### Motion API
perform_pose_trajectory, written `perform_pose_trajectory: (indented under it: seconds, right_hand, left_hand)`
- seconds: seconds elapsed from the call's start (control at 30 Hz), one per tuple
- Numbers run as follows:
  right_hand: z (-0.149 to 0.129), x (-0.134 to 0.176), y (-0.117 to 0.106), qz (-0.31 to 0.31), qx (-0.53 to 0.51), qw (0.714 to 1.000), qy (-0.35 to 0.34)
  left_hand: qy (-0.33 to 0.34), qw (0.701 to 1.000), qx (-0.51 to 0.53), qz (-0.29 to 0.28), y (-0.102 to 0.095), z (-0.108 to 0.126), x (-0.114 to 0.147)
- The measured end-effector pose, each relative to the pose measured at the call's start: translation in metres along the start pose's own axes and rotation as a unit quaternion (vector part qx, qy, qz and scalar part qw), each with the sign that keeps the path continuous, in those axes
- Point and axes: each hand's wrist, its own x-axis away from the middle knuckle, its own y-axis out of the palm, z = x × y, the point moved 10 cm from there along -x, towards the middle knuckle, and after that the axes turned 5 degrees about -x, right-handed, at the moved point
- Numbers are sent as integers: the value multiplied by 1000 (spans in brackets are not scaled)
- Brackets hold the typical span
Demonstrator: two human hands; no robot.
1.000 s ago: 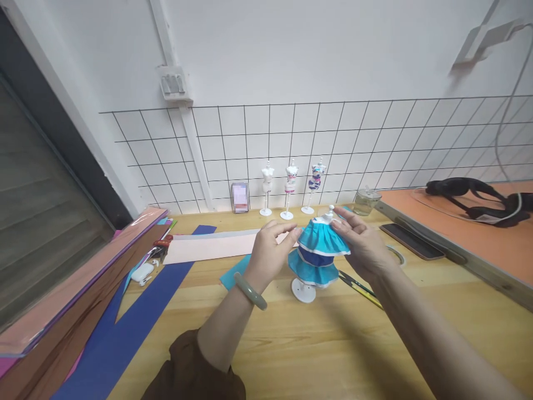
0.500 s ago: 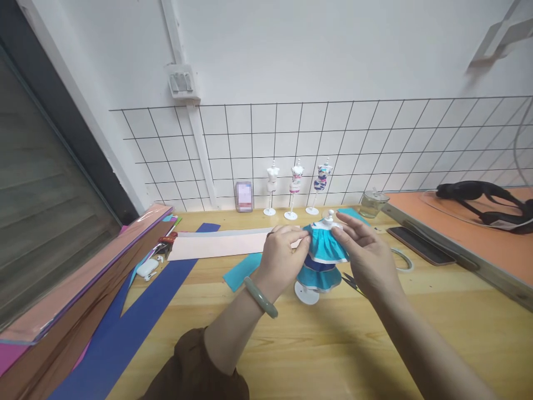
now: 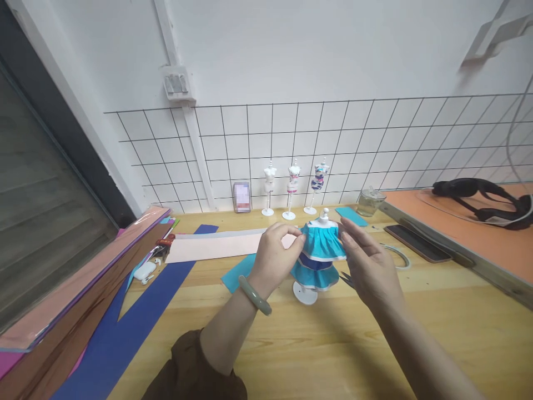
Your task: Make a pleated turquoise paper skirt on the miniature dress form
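A small turquoise doll dress [image 3: 322,240] with two ruffled tiers, white trim and a dark blue band hangs on a miniature mannequin [image 3: 305,293] with a round white base. At its left edge my left hand [image 3: 277,250] has thumb and forefinger pinched together on the upper ruffle. My right hand [image 3: 370,261] is beside the right edge, fingers stretched out and slightly apart from the cloth. Scissors [image 3: 347,279] lie partly hidden behind the right hand. A turquoise strip [image 3: 237,273] lies left of the mannequin, partly covered by my left hand.
Three small mannequins [image 3: 293,189] and a phone [image 3: 242,197] stand along the wall. Pale pink [image 3: 212,246] and blue [image 3: 154,311] strips lie to the left, near an earphone case [image 3: 145,271]. Rightward are a dark phone [image 3: 417,243], a tape roll [image 3: 403,257] and a glass [image 3: 370,201].
My right hand has drawn away from the dress's right shoulder, leaving a small gap. My left hand stays at the left edge. The view has shifted slightly.
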Motion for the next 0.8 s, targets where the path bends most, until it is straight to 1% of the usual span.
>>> perform_pose_trajectory:
  seconds: [0.07,0.17,0.3,0.4,0.57,0.7,0.8]
  right_hand:
    - [4,4,-6,16,1,1000,-1]
    - [7,10,-8,20,1,1000,-10]
    - [9,15,-6,18,-2,1000,-24]
    - [13,16,-4,9,5,1000,-24]
    - [13,20,1,-18,26,999,-28]
    - [9,26,1,-21,47,997,-53]
    - [7,32,-1,-20,68,994,-82]
  left_hand:
    - [-14,999,27,-9,3,-3,1]
    - [-39,995,86,-37,11,-9,2]
    - [-33,988,139,-52,18,-9,2]
    - [-32,986,156,-53,20,-8,2]
    - [-55,985,151,-56,25,-13,5]
    - [-49,977,200,-55,25,-14,3]
    - [-52,969,230,-77,25,-12,1]
